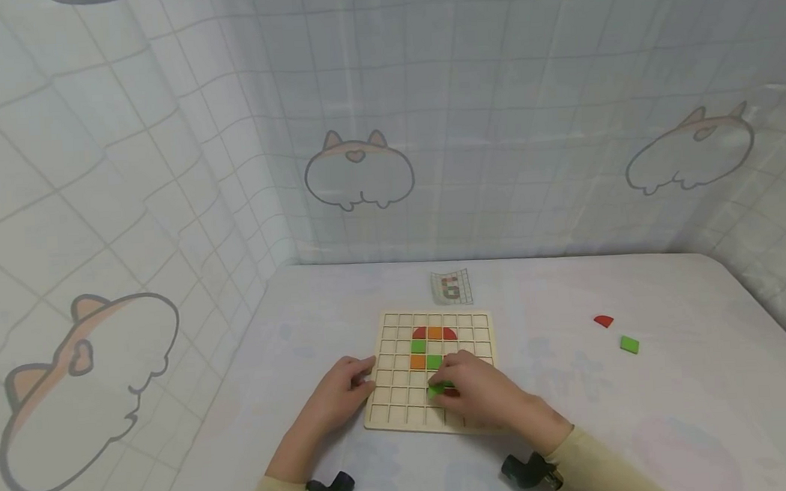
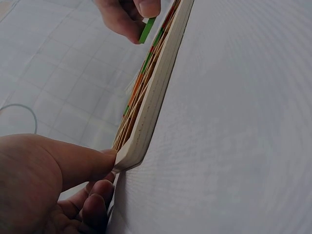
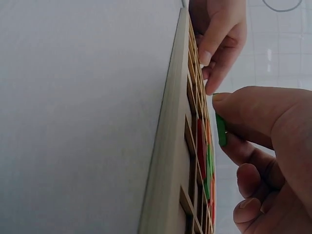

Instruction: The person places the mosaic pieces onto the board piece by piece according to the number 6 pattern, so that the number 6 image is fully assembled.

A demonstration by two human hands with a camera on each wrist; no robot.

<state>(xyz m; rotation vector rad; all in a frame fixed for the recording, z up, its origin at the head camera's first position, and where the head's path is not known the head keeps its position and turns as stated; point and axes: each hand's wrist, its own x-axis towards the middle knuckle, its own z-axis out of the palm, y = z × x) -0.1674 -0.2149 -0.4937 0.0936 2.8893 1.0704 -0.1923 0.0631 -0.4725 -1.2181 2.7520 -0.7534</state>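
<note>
A wooden grid board (image 1: pixel 465 324) lies flat on the table, also seen edge-on as the board (image 2: pixel 156 92) and the board (image 3: pixel 170 146). Red, orange and green tiles (image 1: pixel 432 333) fill some cells near its top middle. My right hand (image 1: pixel 472 391) pinches a green square tile (image 1: pixel 437 389) just over the board's lower middle; the same green tile (image 3: pixel 221 129) shows between thumb and finger, and again as the tile (image 2: pixel 147 30). My left hand (image 1: pixel 344 387) grips the board's left edge, thumb (image 2: pixel 83 163) against its corner.
A loose red quarter-round tile (image 1: pixel 603 321) and a loose green square tile (image 1: pixel 629 344) lie on the table at the right. A small pattern card (image 1: pixel 451 287) sits behind the board. Cloth-covered walls enclose the table at the left and back.
</note>
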